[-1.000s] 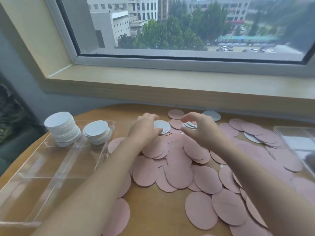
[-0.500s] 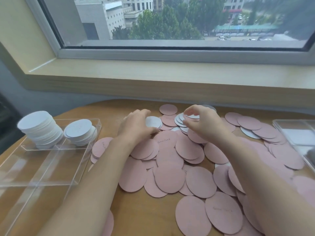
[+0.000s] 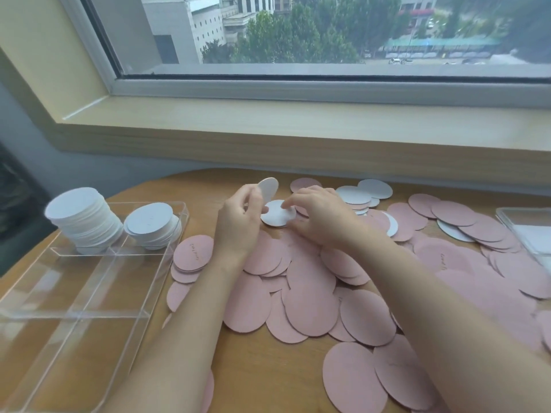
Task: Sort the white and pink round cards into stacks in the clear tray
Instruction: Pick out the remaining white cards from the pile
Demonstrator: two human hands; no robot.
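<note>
I see the left hand pinching a white card tilted nearly on edge, long axis running up and away. The right hand pinches a flat white card (face up) over the pink cards. Two white stacks stand in the clear tray, far left on the wooden table below the window.

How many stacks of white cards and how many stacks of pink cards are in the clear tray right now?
In the clear tray:
White stacks: 2
Pink stacks: 0
Total: 2
</note>
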